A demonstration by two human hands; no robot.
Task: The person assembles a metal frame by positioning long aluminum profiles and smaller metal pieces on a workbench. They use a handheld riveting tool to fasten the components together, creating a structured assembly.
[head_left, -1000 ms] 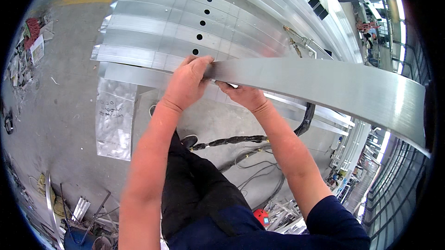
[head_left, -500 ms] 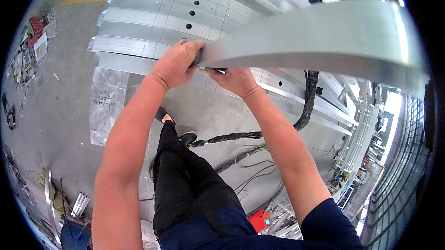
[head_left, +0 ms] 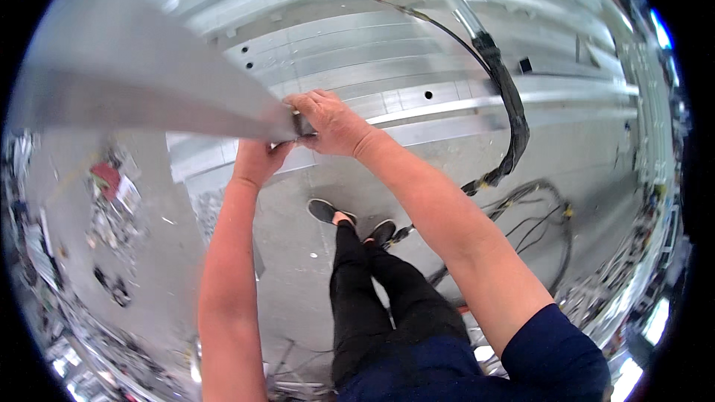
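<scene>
The upper left of the frame is filled by a grey metal bar, blurred and slanted down toward the middle, where its dark end is seen. That end is clamped in the grip of the right hand — fingers laid over the top, thumb set below. The bar's lower edge is met from beneath by the left hand, just beside the right; its fingers are hidden by the bar, so how far that grip is closed cannot be told.

At the lower right a navy sleeve is seen, and at the bottom centre black trousers. Beyond the hands, long silver profiles are laid side by side across the upper frame, some pierced by round holes. Over them, right of centre, a black hose is curved down toward the floor. There, dark shoes are planted below the hands, and loops of cable are spread at the right. At the left, a red item is seen beside scattered scrap — too blurred to be told apart.
</scene>
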